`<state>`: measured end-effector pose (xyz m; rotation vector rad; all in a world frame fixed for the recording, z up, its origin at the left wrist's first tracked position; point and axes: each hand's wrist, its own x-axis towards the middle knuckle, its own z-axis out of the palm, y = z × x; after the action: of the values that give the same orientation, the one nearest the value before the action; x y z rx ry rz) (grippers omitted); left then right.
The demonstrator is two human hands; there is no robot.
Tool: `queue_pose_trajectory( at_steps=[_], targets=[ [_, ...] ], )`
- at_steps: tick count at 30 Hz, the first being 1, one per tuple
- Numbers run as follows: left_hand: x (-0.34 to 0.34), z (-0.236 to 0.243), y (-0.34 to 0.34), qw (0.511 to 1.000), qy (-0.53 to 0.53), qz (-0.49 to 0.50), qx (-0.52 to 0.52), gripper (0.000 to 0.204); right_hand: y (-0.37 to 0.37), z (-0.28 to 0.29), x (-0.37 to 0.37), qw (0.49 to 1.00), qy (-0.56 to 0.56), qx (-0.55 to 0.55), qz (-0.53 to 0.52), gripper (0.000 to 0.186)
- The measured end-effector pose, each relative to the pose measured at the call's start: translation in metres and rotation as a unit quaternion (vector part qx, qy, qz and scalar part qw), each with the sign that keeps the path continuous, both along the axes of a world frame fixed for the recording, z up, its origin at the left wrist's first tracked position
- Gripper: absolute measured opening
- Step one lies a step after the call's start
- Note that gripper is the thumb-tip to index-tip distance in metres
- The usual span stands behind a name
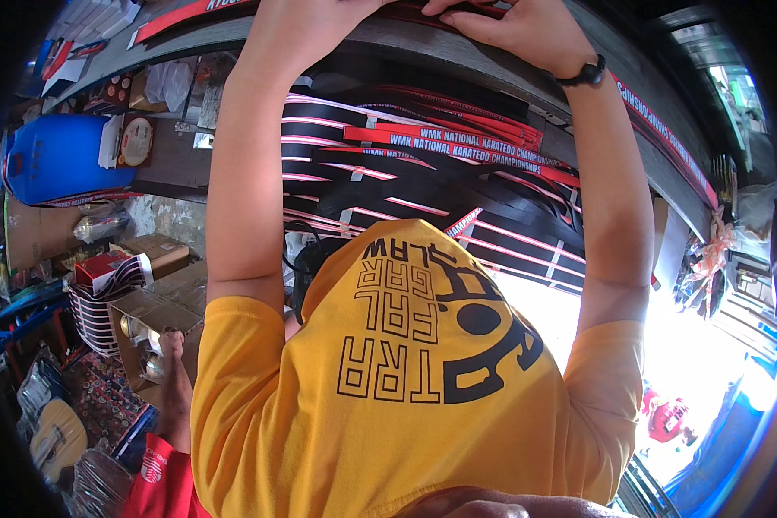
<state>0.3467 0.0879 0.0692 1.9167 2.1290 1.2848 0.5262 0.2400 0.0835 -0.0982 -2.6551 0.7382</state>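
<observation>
Both hands rest on the table's (406, 39) near edge: right hand (514, 26) lies flat, fingers together, on red ribbons (457, 138); left hand (298, 22) fingers are cut off, posture unclear.

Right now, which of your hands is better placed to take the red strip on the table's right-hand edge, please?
The right hand: the red strip runs off from its wrist side; the left hand is farther.

Hands: left hand (298, 22) and right hand (514, 26) rested on the table edge (388, 34) at top centre.
Below table: ribbons (440, 147) hung mid-frame.
Left: barrel (56, 160) above cardboard boxes (160, 289).
Lower left: guitar (56, 440).
</observation>
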Motion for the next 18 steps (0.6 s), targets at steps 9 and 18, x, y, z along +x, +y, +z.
queue_pose_trajectory(
  at_steps=[9, 18],
  targets=[
    [0.0007, 0.0008, -0.0002, 1.0, -0.001, 0.001, -0.006, 0.024, 0.0013, -0.0031, -0.0012, 1.0, 0.009, -0.018, -0.002, 0.021],
    [0.0012, 0.001, -0.0007, 1.0, -0.006, 0.006, -0.01, 0.023, -0.0003, -0.0022, -0.0004, 1.0, 0.001, -0.025, -0.009, 0.02]
  ],
)
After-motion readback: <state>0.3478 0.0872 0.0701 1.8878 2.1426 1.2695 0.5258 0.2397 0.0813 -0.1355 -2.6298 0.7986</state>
